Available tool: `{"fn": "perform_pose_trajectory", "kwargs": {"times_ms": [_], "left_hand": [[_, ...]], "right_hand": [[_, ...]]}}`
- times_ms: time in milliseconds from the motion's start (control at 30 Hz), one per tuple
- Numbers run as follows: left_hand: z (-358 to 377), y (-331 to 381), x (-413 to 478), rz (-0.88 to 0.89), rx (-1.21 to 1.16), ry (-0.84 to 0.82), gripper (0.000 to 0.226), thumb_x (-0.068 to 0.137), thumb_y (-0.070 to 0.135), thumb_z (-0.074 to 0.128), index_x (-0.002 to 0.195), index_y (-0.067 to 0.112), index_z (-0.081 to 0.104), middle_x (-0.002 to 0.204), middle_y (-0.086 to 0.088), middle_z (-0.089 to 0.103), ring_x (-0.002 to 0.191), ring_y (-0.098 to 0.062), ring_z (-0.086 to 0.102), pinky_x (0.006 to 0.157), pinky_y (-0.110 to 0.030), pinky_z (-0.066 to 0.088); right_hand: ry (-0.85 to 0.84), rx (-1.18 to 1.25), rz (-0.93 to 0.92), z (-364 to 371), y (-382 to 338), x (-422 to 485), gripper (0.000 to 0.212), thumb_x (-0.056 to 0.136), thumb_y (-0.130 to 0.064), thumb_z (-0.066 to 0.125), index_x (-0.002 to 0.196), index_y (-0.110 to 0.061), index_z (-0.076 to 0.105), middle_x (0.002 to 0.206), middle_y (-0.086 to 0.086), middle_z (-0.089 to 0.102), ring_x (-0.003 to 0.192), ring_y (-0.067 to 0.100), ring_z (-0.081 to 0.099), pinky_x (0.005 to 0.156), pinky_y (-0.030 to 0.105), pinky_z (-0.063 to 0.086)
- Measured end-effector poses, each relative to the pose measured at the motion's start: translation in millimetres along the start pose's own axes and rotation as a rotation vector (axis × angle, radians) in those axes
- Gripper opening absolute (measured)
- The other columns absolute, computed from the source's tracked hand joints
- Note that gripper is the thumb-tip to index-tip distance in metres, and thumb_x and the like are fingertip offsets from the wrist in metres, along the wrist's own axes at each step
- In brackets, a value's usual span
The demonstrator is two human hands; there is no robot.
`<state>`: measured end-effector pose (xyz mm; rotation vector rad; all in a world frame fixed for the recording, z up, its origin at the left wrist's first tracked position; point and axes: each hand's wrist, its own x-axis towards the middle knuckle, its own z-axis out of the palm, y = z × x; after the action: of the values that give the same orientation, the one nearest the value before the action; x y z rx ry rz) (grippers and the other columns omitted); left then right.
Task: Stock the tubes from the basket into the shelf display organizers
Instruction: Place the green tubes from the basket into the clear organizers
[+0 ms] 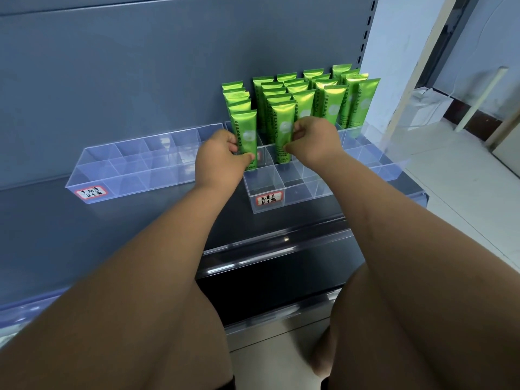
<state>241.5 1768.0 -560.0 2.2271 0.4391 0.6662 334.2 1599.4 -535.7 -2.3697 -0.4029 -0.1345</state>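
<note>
The word "Chamomile" is running lengthwise in dark letters up the green tubes (pixel 332 105) at the middle of the frame. It is showing most clearly on the left front tube (pixel 244 130) and the right front tube (pixel 282 119), and near the foot of both, letters ending in "ORAL" are showing. A red-bordered white label (pixel 91 191) is sitting on the front of the left organizer (pixel 135 178) at middle left and a second label (pixel 269 199) on the right organizer (pixel 298 192) at centre, both carrying two rows of handwritten characters too small to read.
</note>
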Motion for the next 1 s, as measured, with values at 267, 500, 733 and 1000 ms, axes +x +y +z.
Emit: {"fn": "perform_pose_trajectory", "kwargs": {"times_ms": [267, 500, 733, 1000], "left_hand": [[-22, 25, -25, -0.080, 0.083, 0.116, 0.040, 0.095, 0.048, 0.064, 0.105, 0.009, 0.059, 0.104, -0.010, 0.066, 0.099, -0.030, 0.061, 0.078, -0.040, 0.050], [-72, 20, -50, 0.020, 0.460, 0.030, 0.067, 0.101, 0.059, 0.042, 0.142, 0.007, 0.049, 0.154, -0.011, 0.045, 0.151, -0.030, 0.025, 0.119, -0.044, 0.029], [-172, -3, -111, 0.136, 0.654, 0.273, 0.067, 0.101, 0.062, 0.034, 0.145, 0.013, 0.047, 0.165, -0.006, 0.030, 0.157, -0.028, 0.011, 0.125, -0.048, 0.016], [-330, -108, -283, -0.343, 0.884, 0.528, 0.079, 0.097, 0.065, 0.029, 0.143, 0.004, 0.050, 0.158, -0.017, 0.041, 0.153, -0.037, 0.023, 0.125, -0.048, 0.019]], "right_hand": [[0.034, -0.112, 0.010, -3, -10, -22, 0.024, 0.088, -0.022, 0.066, 0.098, 0.000, 0.066, 0.097, 0.016, 0.069, 0.094, 0.037, 0.065, 0.070, 0.040, 0.054], [0.114, -0.151, -0.092, 10, -50, -88, 0.034, 0.098, -0.035, 0.053, 0.108, -0.003, 0.060, 0.111, 0.017, 0.063, 0.109, 0.036, 0.056, 0.075, 0.037, 0.039], [0.023, 0.116, -0.378, 41, -125, -159, 0.050, 0.102, -0.043, 0.047, 0.140, -0.010, 0.053, 0.136, 0.011, 0.059, 0.127, 0.030, 0.052, 0.097, 0.038, 0.045], [-0.366, 0.314, -0.791, 126, -282, -301, 0.056, 0.102, -0.042, 0.049, 0.148, -0.011, 0.045, 0.153, 0.008, 0.046, 0.141, 0.025, 0.040, 0.115, 0.039, 0.034]]}}
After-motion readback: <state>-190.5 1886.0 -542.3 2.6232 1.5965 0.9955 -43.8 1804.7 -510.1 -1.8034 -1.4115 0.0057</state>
